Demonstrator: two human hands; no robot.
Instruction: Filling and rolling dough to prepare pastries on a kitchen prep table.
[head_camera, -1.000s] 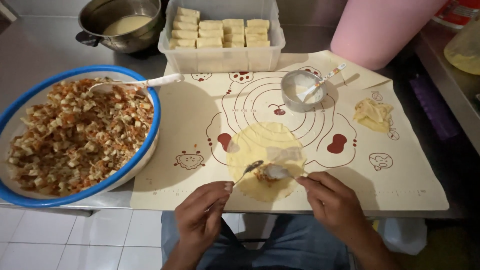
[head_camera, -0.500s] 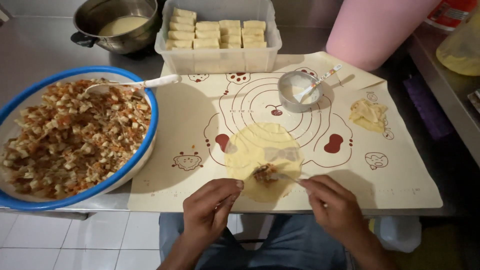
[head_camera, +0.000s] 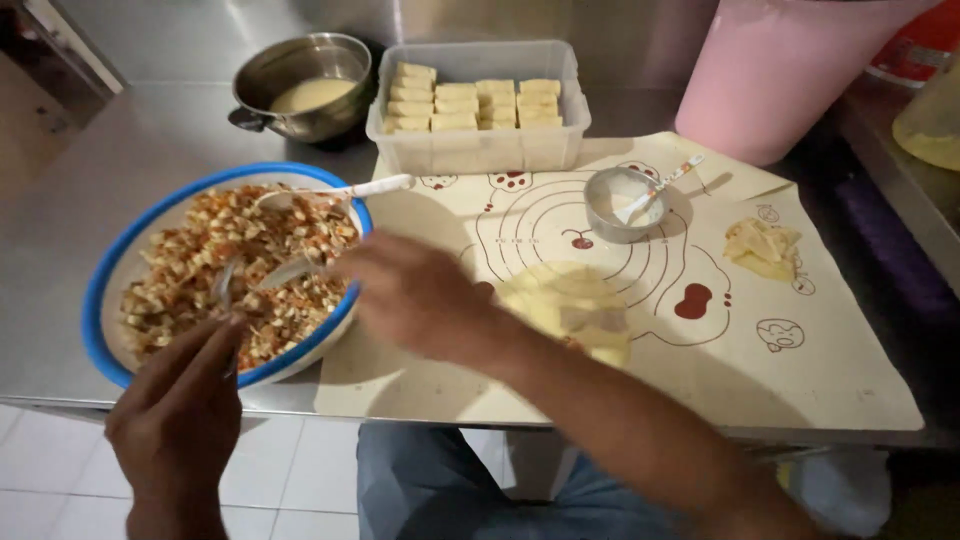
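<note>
Both hands over the big blue-rimmed bowl (head_camera: 100, 290) at the left of the steel table (head_camera: 150, 150). Left hand (head_camera: 180, 420) low at the near rim, fingers curled and pinching the handle of a spoon (head_camera: 222, 285) whose head lies in the chopped filling (head_camera: 200, 270). Right hand (head_camera: 415, 295) reaches across from the mat (head_camera: 800, 350), blurred; it seems closed on a 2nd spoon (head_camera: 290, 270) with its tip over the filling near the bowl's right rim, though exact finger grip is hard to tell.

Filling: small pale and orange-brown bits, heaped across the whole bowl. A white spoon (head_camera: 340, 190) rests on the bowl's far rim, handle pointing right.

Round yellow wrapper (head_camera: 565, 305) lies flat on the mat's printed circles, partly hidden behind the right forearm, a small dab of something near its lower edge.

Beyond: small metal cup (head_camera: 615, 205) with white paste and a white spoon in it, on the mat. Clear plastic tub (head_camera: 480, 110) of folded pale rolls in rows, touching the mat's far edge. Metal pot (head_camera: 305, 85) with pale liquid, left of the tub. Crumpled pile of wrappers (head_camera: 762, 248) at mat's right. Pink bucket (head_camera: 790, 70) behind it.
</note>
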